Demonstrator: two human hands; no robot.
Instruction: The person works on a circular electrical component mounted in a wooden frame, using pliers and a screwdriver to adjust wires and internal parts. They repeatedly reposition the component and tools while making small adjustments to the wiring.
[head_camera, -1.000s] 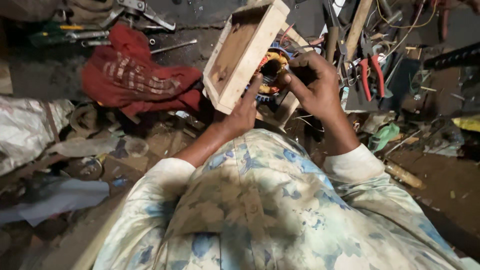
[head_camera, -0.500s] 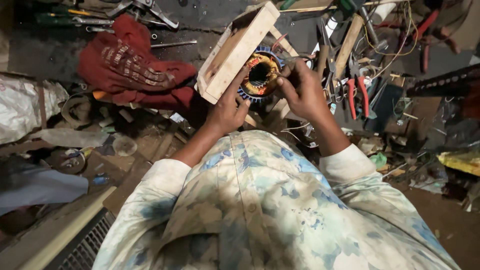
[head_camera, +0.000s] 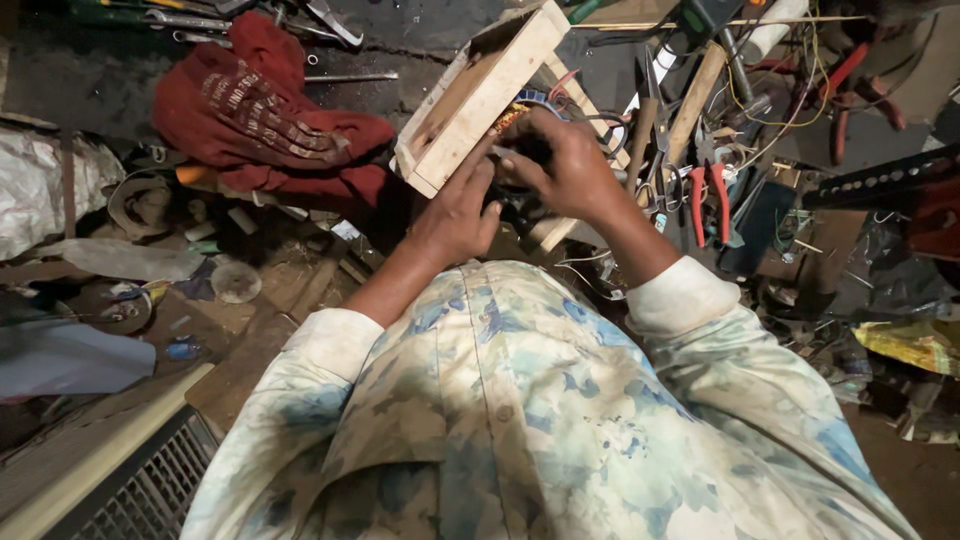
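Left hand: the left hand (head_camera: 462, 208) is curled with its fingers pressed against the underside of the motor coil (head_camera: 520, 120), just beside the lower edge of the wooden box (head_camera: 480, 95); it grips the coil from the near side.
Right hand: the right hand (head_camera: 565, 165) lies over the top of the coil, fingers bent down and closed on it, so that most of the coil is hidden under the knuckles.
Motor coil: only a small arc of it shows, copper-coloured windings with a blue rim, peeping out between the right hand's fingers and the box. It sits between the two hands, held up off the floor, touching the box's side.
Wooden box: a shallow tray of pale planks, tilted on edge, open face turned to the left, leaning against the coil and the hands.
Red cloth: a crumpled red cloth (head_camera: 270, 110) lies on the floor to the left of the box, well apart from the hands.
Pliers: red-handled pliers (head_camera: 708, 195) lie just to the right of the right wrist, among loose wire and other tools.
Hammer handle: a wooden handle (head_camera: 695, 100) slants past the right hand on its far side.
Shirt: a pale shirt (head_camera: 540, 410) with blue blotches fills the lower part of the view, sleeves rolled at the forearms.
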